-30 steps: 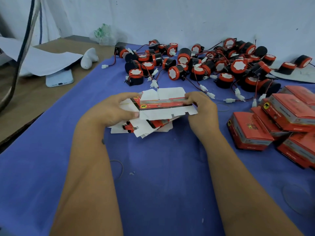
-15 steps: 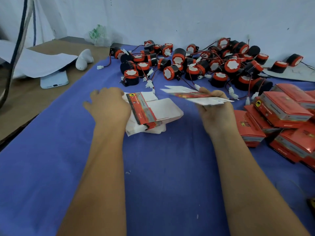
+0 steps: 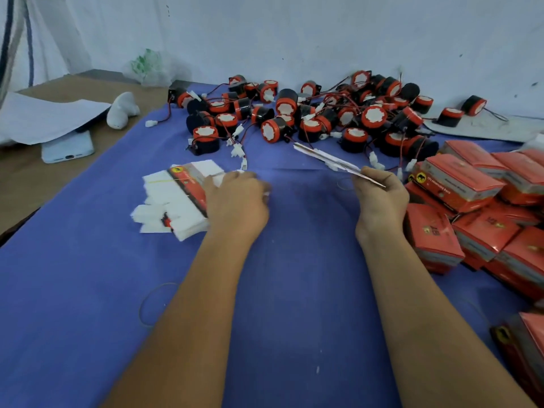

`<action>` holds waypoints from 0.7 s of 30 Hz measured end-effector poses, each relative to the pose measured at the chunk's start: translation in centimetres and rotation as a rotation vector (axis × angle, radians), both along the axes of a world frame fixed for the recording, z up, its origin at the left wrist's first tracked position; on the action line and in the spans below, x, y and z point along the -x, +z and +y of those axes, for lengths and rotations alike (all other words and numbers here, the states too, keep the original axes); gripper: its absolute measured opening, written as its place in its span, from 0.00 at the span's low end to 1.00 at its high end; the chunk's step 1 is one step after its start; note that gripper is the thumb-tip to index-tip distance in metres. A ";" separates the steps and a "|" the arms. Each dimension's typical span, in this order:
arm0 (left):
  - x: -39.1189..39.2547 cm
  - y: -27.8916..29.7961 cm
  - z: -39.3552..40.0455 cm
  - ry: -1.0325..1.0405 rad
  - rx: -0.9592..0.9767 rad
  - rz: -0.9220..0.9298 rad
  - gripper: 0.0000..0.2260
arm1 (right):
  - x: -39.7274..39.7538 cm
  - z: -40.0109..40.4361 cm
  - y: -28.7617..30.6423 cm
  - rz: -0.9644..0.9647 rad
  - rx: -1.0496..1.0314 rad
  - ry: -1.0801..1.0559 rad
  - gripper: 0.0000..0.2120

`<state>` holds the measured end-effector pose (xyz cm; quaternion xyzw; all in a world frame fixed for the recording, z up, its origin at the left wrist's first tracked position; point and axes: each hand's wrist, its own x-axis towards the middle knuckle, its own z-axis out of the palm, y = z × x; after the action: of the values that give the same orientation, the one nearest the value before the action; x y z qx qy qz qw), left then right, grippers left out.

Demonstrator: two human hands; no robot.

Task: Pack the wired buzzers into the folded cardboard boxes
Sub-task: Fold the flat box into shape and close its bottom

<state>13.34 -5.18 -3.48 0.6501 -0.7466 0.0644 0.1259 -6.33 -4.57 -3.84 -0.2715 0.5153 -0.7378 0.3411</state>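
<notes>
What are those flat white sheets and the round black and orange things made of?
The flat sheets look like thin printed cardboard, matte white inside, glossy orange outside, with cut flaps. The round buzzers seem to be hard plastic, black bodies with orange rims, though the frame leaves that open.

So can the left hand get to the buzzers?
Probably yes. The left hand rests on the flat box stack, holding nothing, and only bare blue cloth lies before the buzzers.
</notes>
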 end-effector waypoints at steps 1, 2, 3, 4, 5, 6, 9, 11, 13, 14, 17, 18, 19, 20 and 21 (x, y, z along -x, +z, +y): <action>-0.8 0.1 -0.1 0.089 -0.027 0.010 0.15 | 0.2 0.2 0.0 0.034 -0.008 -0.010 0.13; -1.5 0.2 -0.2 0.171 -0.049 0.022 0.17 | 0.2 0.3 -0.1 0.072 -0.017 -0.020 0.13; -2.3 0.4 -0.2 0.228 -0.028 0.058 0.18 | 0.1 0.4 -0.1 0.112 -0.025 -0.027 0.12; -2.7 0.6 -0.1 0.245 0.062 0.141 0.19 | -0.2 0.5 -0.1 0.146 -0.024 -0.033 0.11; -2.9 0.7 -0.1 0.211 0.190 0.301 0.20 | -0.7 0.7 -0.1 0.170 -0.016 -0.035 0.09; -2.7 1.1 0.0 0.111 0.290 0.553 0.21 | -1.1 0.9 0.0 0.184 -0.006 -0.026 0.08; -0.1 2.0 1.1 -0.405 0.152 1.269 0.29 | -2.3 1.4 0.3 0.266 -0.020 0.106 0.06; 1.9 2.3 1.2 -0.567 0.093 1.272 0.27 | -2.9 1.8 0.4 0.384 -0.050 0.240 0.06; 3.2 2.4 0.7 -0.546 0.139 1.294 0.21 | -3.3 2.3 0.6 0.510 -0.049 0.340 0.06; 3.6 2.5 0.3 -0.496 0.182 1.342 0.17 | -3.4 2.6 0.7 0.541 -0.035 0.382 0.08; 3.8 2.4 -0.7 -0.325 0.253 1.454 0.15 | -3.3 3.2 0.8 0.540 0.004 0.414 0.14; 3.7 2.3 -1.1 -0.293 0.238 1.469 0.15 | -3.2 3.2 0.8 0.571 -0.011 0.365 0.16; 3.6 2.2 -1.3 -0.275 0.225 1.472 0.16 | -3.1 3.0 0.7 0.634 -0.025 0.292 0.19; 3.5 2.1 -1.5 -0.268 0.222 1.469 0.15 | -3.1 2.8 0.7 0.691 -0.022 0.222 0.20; 3.4 1.9 -1.6 -0.271 0.231 1.469 0.13 | -3.0 2.6 0.7 0.722 -0.009 0.163 0.21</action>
<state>9.99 -6.80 -1.54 0.4111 -0.5324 -0.3236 0.6655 -3.29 -1.97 -3.14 -0.5530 0.5822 -0.5628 0.1963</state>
